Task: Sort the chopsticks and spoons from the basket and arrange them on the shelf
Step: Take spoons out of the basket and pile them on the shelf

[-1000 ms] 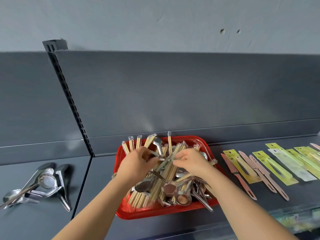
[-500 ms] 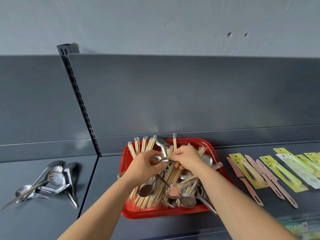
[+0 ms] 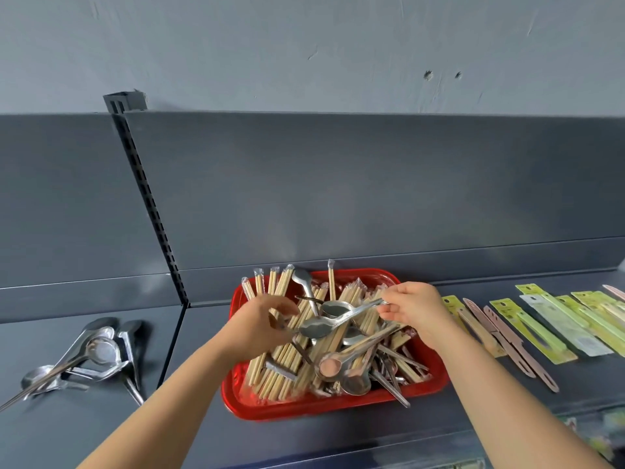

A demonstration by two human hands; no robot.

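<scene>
A red basket point(image 3: 334, 406) stands on the dark shelf point(image 3: 203, 431), filled with wrapped wooden chopsticks point(image 3: 280, 363) and several metal spoons point(image 3: 351, 384). My right hand point(image 3: 411, 308) pinches the handle of a steel spoon point(image 3: 321, 324) and holds it lifted above the basket, bowl pointing left. My left hand point(image 3: 260, 324) hovers over the basket's left side with fingers curled near the spoon's bowl; whether it touches the spoon is unclear.
A heap of metal spoons point(image 3: 84, 357) lies on the left shelf section, past the slotted upright point(image 3: 148, 204). Packaged chopsticks in green and yellow sleeves point(image 3: 541, 326) and pinkish utensils point(image 3: 504, 336) lie in a row right of the basket.
My hands were together over the basket; now the right hand has pulled a steel spoon up and to the right, and the left hand has drawn apart to the left.
</scene>
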